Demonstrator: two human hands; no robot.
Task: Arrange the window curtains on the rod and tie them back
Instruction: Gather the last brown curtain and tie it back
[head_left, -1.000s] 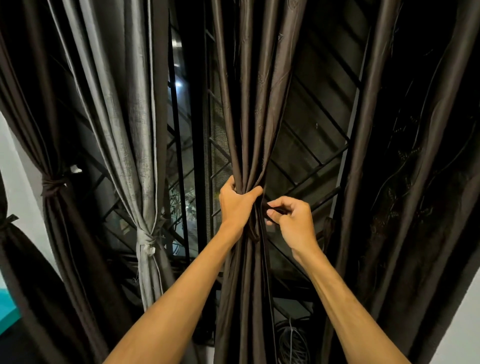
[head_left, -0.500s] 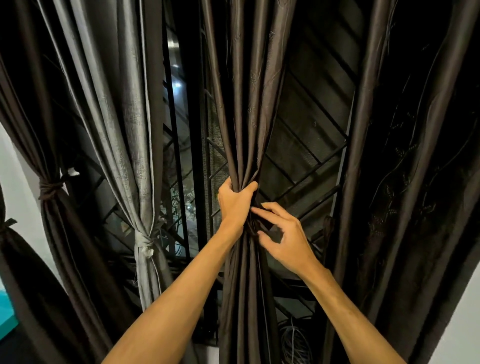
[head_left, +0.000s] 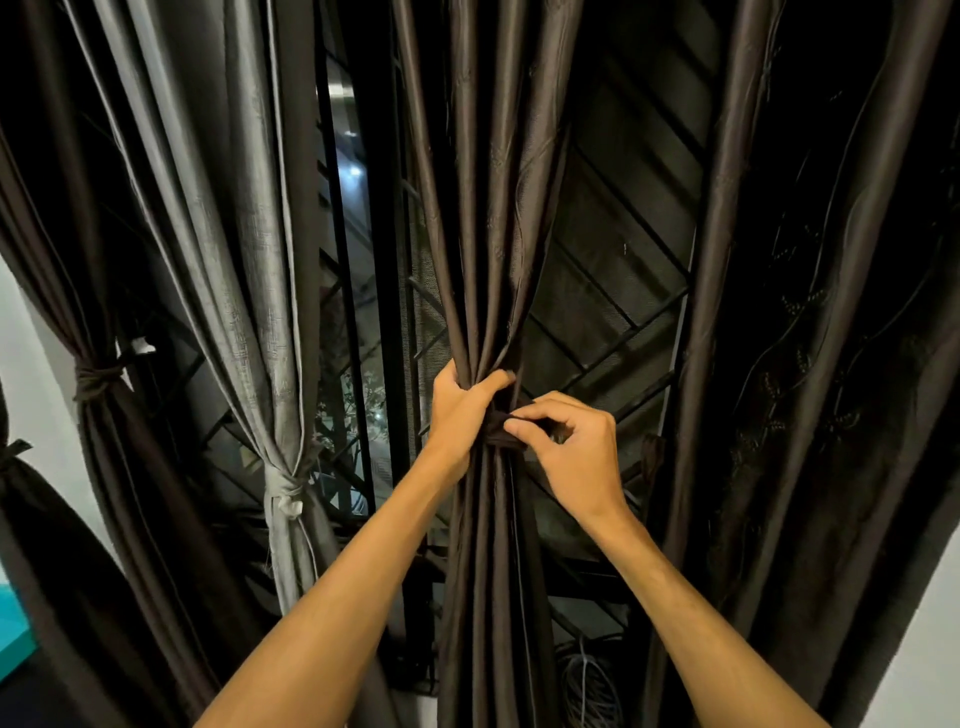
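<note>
Left hand (head_left: 464, 410) grips the gathered brown curtain (head_left: 488, 249) at the window's middle; right hand (head_left: 574, 457) pinches the dark tie-back (head_left: 497, 435) wrapped there — just beside the left.

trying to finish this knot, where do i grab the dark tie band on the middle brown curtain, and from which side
Pinch the dark fabric tie band at its end, from the right, as the right hand does. It is a thin strip at the gathered waist of the brown pleated curtain, and the left hand grips that bundle from the left.
</note>
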